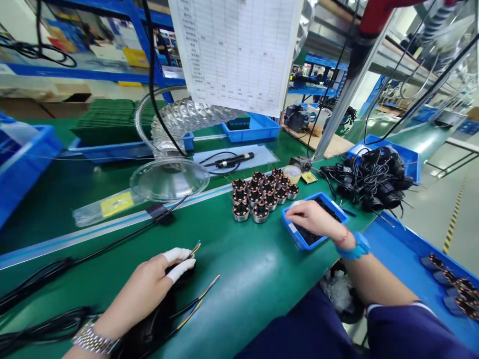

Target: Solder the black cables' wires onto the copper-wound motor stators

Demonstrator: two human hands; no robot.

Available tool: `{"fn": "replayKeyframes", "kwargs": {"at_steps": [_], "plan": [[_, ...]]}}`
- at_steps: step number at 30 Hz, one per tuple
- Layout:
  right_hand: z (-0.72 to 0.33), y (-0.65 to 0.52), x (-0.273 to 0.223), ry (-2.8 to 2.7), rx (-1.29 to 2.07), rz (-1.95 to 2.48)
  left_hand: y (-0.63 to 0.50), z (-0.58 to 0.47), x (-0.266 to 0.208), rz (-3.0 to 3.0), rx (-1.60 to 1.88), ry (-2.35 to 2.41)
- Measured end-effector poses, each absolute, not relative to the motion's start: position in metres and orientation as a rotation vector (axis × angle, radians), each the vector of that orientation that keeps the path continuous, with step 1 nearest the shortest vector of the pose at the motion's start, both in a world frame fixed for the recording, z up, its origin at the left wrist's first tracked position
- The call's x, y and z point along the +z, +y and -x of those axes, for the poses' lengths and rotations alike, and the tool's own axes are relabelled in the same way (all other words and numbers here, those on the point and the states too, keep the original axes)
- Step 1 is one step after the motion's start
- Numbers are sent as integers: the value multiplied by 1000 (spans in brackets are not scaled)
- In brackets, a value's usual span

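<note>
My left hand (157, 279), with white finger covers on the thumb and a finger, pinches a black cable's stripped end, where thin coloured wires (196, 248) poke out. Beneath it, more black cables end in yellow, blue and brown wires (209, 286). Over the left side of a small blue tray (304, 245) is my right hand (309, 217), its fingers drawn together. Small black parts (310, 236) fill that tray; whatever the right fingertips hold is hidden. Several copper-wound motor stators (261, 213) stand grouped left of the tray.
A pile of black cabled housings (377, 179) lies at the right. Behind the stators are a black pen-shaped tool (235, 160) and a clear fume hood (170, 182) on a foil duct (190, 119). A paper sheet (239, 55) hangs ahead. More stators (454, 289) lie lower right.
</note>
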State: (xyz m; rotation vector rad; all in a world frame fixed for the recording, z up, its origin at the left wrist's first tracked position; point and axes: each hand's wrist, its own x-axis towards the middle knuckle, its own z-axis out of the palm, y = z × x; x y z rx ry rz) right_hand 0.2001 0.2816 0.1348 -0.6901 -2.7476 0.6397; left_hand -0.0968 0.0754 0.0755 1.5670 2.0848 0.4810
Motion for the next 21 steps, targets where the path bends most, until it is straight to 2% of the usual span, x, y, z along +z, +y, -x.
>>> {"fn": "replayKeyframes", "kwargs": {"at_steps": [2,4,12,21], "plan": [[-229,296,132,-2915,362,896,77,98,72,-1573,460,2101],[-249,301,125,-2977,287,972,78,98,69,-1569,449,2128],[-259,289,110,-3064,348,937,78,99,68,-1585,419,2164],[-250,288,93,-3063,216,947,78,98,68,-1643,499,2166]]}}
